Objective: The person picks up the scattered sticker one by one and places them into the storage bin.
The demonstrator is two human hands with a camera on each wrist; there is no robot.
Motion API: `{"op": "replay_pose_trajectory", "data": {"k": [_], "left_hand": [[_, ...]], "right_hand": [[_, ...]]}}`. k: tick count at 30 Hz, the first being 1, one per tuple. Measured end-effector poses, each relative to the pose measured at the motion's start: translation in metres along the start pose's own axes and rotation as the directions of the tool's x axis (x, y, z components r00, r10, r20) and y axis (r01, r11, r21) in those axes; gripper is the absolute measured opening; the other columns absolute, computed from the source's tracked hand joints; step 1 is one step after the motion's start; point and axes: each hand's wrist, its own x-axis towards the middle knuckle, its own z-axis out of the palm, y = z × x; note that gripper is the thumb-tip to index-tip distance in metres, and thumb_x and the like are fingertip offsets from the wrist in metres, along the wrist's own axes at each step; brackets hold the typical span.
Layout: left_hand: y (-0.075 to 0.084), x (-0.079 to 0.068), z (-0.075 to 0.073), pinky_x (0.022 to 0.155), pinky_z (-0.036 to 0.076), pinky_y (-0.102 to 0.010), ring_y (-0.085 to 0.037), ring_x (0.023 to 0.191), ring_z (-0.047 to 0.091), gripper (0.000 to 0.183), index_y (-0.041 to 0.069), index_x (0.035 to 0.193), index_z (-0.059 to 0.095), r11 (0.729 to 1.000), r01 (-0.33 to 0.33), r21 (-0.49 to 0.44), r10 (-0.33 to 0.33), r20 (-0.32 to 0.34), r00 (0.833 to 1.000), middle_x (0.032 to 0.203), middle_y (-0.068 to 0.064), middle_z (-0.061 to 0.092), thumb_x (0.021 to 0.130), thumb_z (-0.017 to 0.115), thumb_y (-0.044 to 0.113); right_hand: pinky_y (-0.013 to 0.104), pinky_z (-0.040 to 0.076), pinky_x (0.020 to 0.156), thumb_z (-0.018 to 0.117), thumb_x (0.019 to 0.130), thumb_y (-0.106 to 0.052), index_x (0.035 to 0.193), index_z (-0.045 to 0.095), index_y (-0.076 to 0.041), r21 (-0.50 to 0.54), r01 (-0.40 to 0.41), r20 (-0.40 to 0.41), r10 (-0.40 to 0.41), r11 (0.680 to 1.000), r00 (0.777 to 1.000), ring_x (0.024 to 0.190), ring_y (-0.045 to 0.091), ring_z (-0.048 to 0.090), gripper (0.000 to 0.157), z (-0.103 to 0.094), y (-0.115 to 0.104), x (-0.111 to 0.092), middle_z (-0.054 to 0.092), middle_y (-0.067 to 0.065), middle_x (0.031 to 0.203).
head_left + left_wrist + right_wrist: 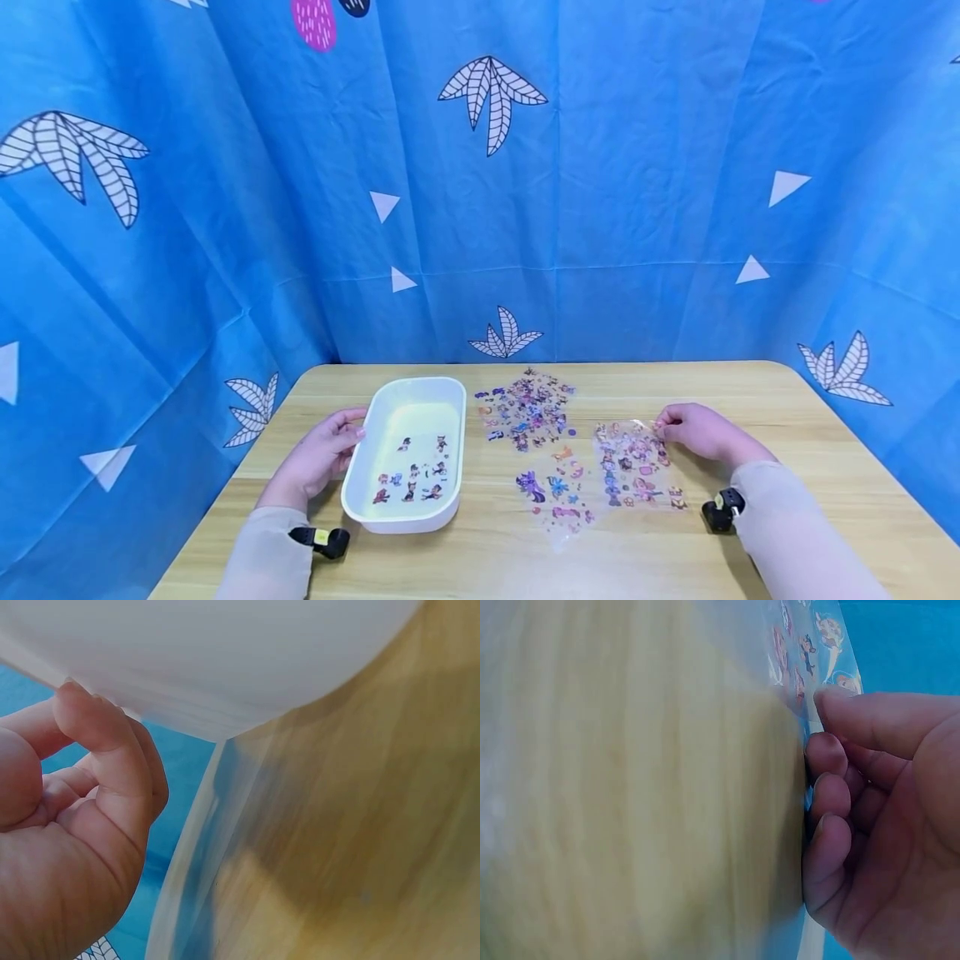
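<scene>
On the left of the head view, my left hand (321, 457) holds a white plastic tub (408, 527) by its left side. Up close in the left wrist view, the curled fingers (105, 742) meet the tub's edge (195, 724). Inside the tub lies a clear sticker sheet (412, 487) with small cartoon figures. Over on the right, my right hand (699, 429) pinches the upper right corner of another clear sticker sheet (643, 483). Thumb and forefinger meet at that corner in the right wrist view, the other fingers (829, 840) curled below.
Between the tub and the held sheet, a heap of sticker sheets (528, 410) lies toward the back of the wooden table (495, 560). Nearer the front is a sheet with pony figures (558, 492). A blue patterned curtain (630, 183) surrounds the table's back and sides.
</scene>
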Motion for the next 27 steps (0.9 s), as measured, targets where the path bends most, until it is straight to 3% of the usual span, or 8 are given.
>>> {"op": "replay_pose_trajectory", "data": {"k": [12, 27], "left_hand": [[0.002, -0.001, 0.001, 0.072, 0.057, -0.027, -0.016, 0.087, 0.063, 0.055, -0.005, 0.151, 0.033, 1.000, -0.006, -0.006, 0.006, 0.008, 1.000, 0.111, -0.014, 0.058, 0.105, 0.056, 0.013], [0.001, -0.001, 0.001, 0.071, 0.057, -0.028, -0.017, 0.086, 0.062, 0.051, -0.004, 0.150, 0.035, 1.000, 0.000, 0.004, 0.000, -0.006, 1.000, 0.111, -0.015, 0.059, 0.105, 0.054, 0.011]], "right_hand": [[0.044, 0.043, 0.082, 0.059, 0.101, -0.015, 0.096, 0.063, -0.010, 0.031, 0.006, -0.020, -0.005, 1.000, 1.000, 0.088, 0.020, 0.055, 0.008, 0.003, 0.003, 0.000, 0.061, 0.003, 0.093], [0.039, 0.039, 0.080, 0.057, 0.102, -0.016, 0.096, 0.062, -0.007, 0.144, -0.060, -0.066, 0.070, 0.988, 0.995, 0.086, 0.023, 0.053, 0.012, 0.004, 0.006, -0.002, 0.058, 0.006, 0.088]]}}
